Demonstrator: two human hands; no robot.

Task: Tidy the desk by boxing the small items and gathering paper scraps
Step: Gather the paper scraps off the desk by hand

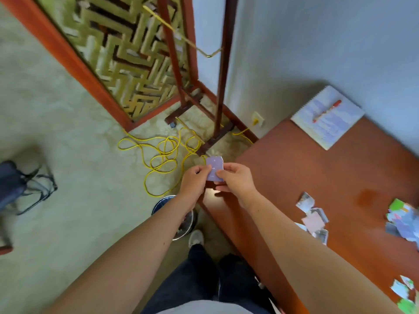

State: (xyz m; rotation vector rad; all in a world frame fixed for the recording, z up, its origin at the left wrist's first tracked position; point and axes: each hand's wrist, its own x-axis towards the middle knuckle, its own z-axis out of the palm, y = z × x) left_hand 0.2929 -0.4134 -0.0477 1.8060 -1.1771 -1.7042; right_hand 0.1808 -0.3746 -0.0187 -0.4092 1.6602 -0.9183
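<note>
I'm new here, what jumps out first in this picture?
At centre, the left grip and right grip, both bare hands, pinch a purple paper scrap. Behind it a yellow cable loops on the floor; colourful scraps litter the red-brown desk at right.

purple paper scrap (214,167), small white numbers, "20" legible, the others too blurred

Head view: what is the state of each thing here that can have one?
Scrap, pinched by both hands.
Left hand, pinches scrap's left side.
Right hand, pinches scrap's right side.
Pile, loose on desk.
Notebook, flat on desk, pen on top.
Cable, looped loosely on floor.
</note>
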